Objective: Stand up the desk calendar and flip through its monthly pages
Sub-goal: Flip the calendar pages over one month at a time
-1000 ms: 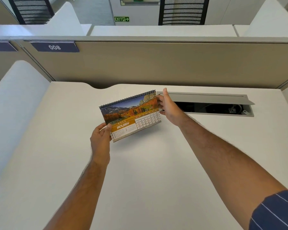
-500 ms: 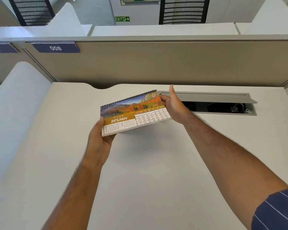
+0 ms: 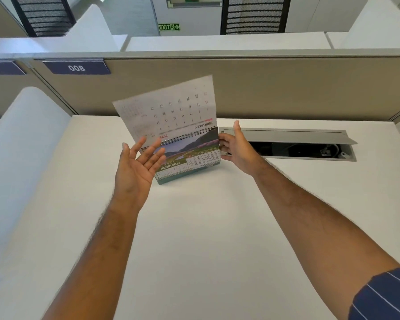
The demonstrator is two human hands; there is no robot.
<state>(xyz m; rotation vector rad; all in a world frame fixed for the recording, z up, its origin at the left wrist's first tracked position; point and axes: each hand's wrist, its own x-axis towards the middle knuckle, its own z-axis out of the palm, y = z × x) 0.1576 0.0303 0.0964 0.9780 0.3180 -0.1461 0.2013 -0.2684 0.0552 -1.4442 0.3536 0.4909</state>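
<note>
On the white tabletop (image 3: 206, 239) of an office cubicle, a spiral-bound calendar (image 3: 189, 158) is standing near the far middle, its lower edge resting on the surface and its February page, with a landscape photo above the date grid, facing the person. One page (image 3: 169, 109) is sticking up above the wire binding, its back showing a February grid upside down and slightly blurred.

The right hand (image 3: 237, 147) is holding the calendar's right edge, its grip closing on that edge with the thumb pointing up. The left hand (image 3: 136, 167) is hovering just in front of the calendar's left part, palm up, its grip spread wide and holding nothing; whether its fingertips are touching the raised page cannot be told.

Just right of the calendar, a grey cable hatch (image 3: 286, 137) is sitting open in the tabletop, dark inside with cabling faintly showing. A beige partition (image 3: 286, 88) is running along the far edge, carrying a dark blue label (image 3: 76, 67) reading 008. A white curved divider (image 3: 21, 146) is closing off the left side. Beyond the partition, more white desks are lying in rows, two black mesh chair backs are standing, and a green EXIT sign (image 3: 169, 27) is glowing on the far wall. A navy striped sleeve (image 3: 386, 296) is covering the right upper arm.
</note>
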